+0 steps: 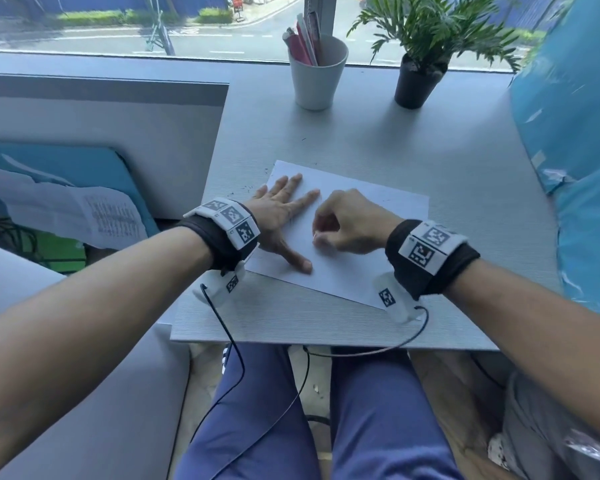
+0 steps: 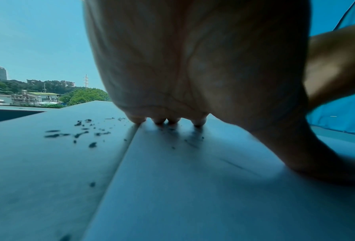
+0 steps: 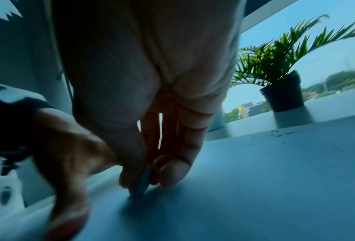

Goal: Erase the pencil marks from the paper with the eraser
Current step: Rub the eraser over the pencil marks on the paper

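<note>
A white sheet of paper [image 1: 361, 216] lies at an angle on the grey table [image 1: 395, 140]. My left hand [image 1: 281, 209] lies flat on the sheet's left part, fingers spread and straight, thumb out toward me; its fingertips [image 2: 197, 121] press the paper [image 2: 193, 187]. My right hand [image 1: 347, 223] is curled over the middle of the sheet and pinches a small eraser [image 3: 142, 181] between thumb and fingers, its tip touching the paper [image 3: 244, 187]. In the head view the eraser is hidden by the fingers. A faint pencil line [image 2: 236, 165] shows near my left thumb.
Dark eraser crumbs [image 2: 79, 132] lie on the table left of the sheet, crumbs [image 1: 246, 188] near its far left corner. A white cup of pens [image 1: 317, 74] and a potted plant [image 1: 426, 50] stand at the back. Blue plastic-wrapped bulk [image 1: 575, 133] crowds the right side.
</note>
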Tool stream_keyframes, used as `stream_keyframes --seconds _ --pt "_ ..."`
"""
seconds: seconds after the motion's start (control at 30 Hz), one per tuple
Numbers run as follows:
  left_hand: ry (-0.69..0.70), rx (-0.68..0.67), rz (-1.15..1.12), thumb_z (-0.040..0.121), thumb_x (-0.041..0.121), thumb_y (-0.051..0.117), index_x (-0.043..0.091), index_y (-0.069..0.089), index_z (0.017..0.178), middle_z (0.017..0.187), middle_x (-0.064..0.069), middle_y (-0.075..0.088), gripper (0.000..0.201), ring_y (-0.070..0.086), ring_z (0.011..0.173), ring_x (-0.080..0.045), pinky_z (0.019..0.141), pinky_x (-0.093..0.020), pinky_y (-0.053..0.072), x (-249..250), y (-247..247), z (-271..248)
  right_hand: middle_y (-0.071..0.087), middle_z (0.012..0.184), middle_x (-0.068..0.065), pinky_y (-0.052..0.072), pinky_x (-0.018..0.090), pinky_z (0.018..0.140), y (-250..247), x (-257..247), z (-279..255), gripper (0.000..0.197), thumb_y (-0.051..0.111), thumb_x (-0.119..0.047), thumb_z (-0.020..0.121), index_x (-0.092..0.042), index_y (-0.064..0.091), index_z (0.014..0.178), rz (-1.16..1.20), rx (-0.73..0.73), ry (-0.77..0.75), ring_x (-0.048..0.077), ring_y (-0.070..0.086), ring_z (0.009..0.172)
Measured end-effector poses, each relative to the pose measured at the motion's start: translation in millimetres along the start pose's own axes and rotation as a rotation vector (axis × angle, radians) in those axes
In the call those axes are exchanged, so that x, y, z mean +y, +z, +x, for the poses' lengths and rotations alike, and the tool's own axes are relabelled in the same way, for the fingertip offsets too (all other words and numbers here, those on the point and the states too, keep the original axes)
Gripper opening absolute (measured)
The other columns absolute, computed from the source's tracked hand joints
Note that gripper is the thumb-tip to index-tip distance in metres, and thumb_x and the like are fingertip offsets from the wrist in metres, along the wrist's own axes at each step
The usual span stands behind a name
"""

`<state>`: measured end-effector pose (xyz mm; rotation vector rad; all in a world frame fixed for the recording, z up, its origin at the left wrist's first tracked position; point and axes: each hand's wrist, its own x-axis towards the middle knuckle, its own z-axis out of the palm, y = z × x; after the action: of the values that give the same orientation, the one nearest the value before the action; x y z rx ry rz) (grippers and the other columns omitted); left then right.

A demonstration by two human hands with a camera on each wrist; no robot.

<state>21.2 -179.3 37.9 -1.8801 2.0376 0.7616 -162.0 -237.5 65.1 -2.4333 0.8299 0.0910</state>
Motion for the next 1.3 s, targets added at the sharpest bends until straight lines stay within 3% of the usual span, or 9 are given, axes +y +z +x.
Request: stream_keyframes --seconds 0.2,0.47,0.67,0.8,0.9,0.97,1.07,1.2,1.3 --pt "-0.006 -0.006 0.007 0.052 0.088 0.069 0.039 -0.022 0.153 0.159 -0.002 -0.037 0.145 -0.031 0.147 -0.023 0.121 -0.045 -0.014 3.7 -3.1 -2.6 0.076 0.086 0.0 0.057 0.027 0.08 -30.4 19.4 30.9 0.013 0.073 -0.019 0.079 -0.014 0.079 0.089 -0.009 0.139 0.101 0.012 0.069 0.08" --pt "-0.003 0.004 -0.002 0.045 0.092 0.066 0.041 -0.023 0.153 0.159 -0.001 -0.036 0.149 -0.032 0.146 -0.021 0.122 -0.046 -0.013 1.4 -0.2 -0.9 0.073 0.074 -0.006 0.053 0.018 0.068 3.5 -0.7 -11.0 0.006 0.074 -0.019 0.078 -0.017 0.078 0.081 0.007 -0.054 -0.013 0.005 0.065 0.07" --pt "-0.001 0.002 0.01 0.05 0.089 0.068 0.038 -0.021 0.154 0.159 -0.003 -0.035 0.146 -0.03 0.147 -0.023 0.12 -0.044 -0.015 4.2 -2.5 -2.8 0.075 0.087 0.003 0.046 0.018 0.07 -29.0 16.6 36.0 0.014 0.071 -0.017 0.081 -0.012 0.079 0.091 -0.055 0.158 0.108 0.017 0.069 0.084" --pt "0.0 0.005 0.025 0.049 0.09 0.067 0.037 -0.022 0.154 0.159 -0.002 -0.036 0.148 -0.032 0.147 -0.022 0.121 -0.045 -0.015 2.4 -0.1 -0.6 0.074 0.081 0.003 0.056 0.026 0.072 -15.9 1.8 15.0 0.011 0.07 -0.015 0.08 -0.012 0.078 0.086 -0.052 0.089 0.074 0.016 0.068 0.078" --pt "0.004 0.017 0.013 0.047 0.091 0.066 0.04 -0.023 0.153 0.159 0.0 -0.037 0.148 -0.032 0.146 -0.022 0.121 -0.046 -0.014 0.2 1.0 -0.3 0.072 0.077 -0.004 0.055 0.022 0.068 3.0 -8.1 -12.5 0.007 0.073 -0.019 0.08 -0.016 0.078 0.083 -0.012 -0.051 0.01 0.009 0.066 0.072" --pt "0.01 0.02 0.012 0.048 0.091 0.066 0.04 -0.023 0.153 0.159 0.0 -0.036 0.147 -0.032 0.146 -0.022 0.121 -0.046 -0.014 0.9 1.1 -0.2 0.07 0.078 -0.004 0.05 0.015 0.064 -2.9 4.0 -12.7 0.008 0.073 -0.02 0.081 -0.013 0.076 0.084 0.009 0.037 0.045 0.011 0.064 0.073" --pt "0.01 0.003 0.051 0.053 0.092 0.063 0.038 -0.023 0.153 0.159 -0.002 -0.035 0.143 -0.031 0.147 -0.021 0.119 -0.045 -0.017 2.3 -1.2 -4.2 0.067 0.078 -0.001 0.041 0.01 0.061 -25.3 37.6 -9.5 0.007 0.073 -0.021 0.083 -0.013 0.073 0.083 0.043 0.215 0.244 0.011 0.059 0.072" --pt "-0.063 0.074 0.252 0.072 0.091 0.042 0.017 -0.015 0.158 0.163 -0.009 -0.025 0.126 -0.023 0.15 -0.023 0.118 -0.047 -0.02 15.1 -5.1 -18.6 0.067 0.079 -0.003 0.042 0.021 0.07 -26.8 66.2 -17.6 0.007 0.074 -0.023 0.081 -0.016 0.073 0.083 0.108 0.167 0.383 0.014 0.061 0.078" --pt "0.173 0.157 0.274 0.086 0.082 0.027 0.013 -0.011 0.158 0.165 -0.006 -0.021 0.107 -0.02 0.151 -0.021 0.121 -0.045 -0.015 49.5 11.0 -34.8 0.066 0.085 -0.001 0.041 0.021 0.073 -25.8 67.8 -17.4 0.011 0.074 -0.024 0.082 -0.015 0.074 0.088 0.109 0.171 0.368 0.015 0.06 0.082"
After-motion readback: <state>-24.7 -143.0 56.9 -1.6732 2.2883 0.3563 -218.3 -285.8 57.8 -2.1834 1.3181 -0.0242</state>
